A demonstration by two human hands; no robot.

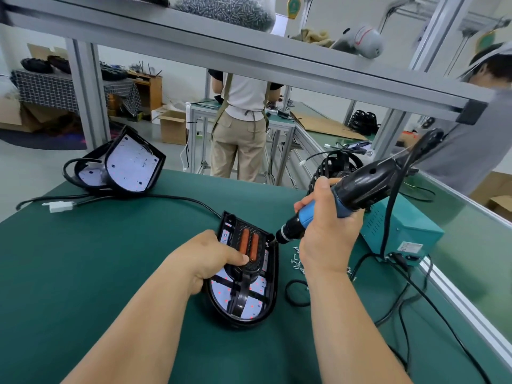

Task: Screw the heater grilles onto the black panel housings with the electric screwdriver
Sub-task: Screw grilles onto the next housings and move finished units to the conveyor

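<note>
A black panel housing (273, 295) lies on the green table in the middle, white inside with red dots. A black heater grille (250, 245) with two orange elements sits in its upper part. My left hand (210, 259) holds the housing's left side, and its thumb presses on the grille. My right hand (327, 236) grips the blue and black electric screwdriver (360, 189), tilted down to the left. The bit tip touches the grille's upper right corner (274, 240). Loose screws (297, 261) lie just right of the housing.
Two more housings (124, 164) with a cable and a white connector (58, 207) lie at the far left. A teal power box (399, 231) stands at the right, a black grille part (332, 167) behind it. Cables trail at the right. Two people stand beyond the table.
</note>
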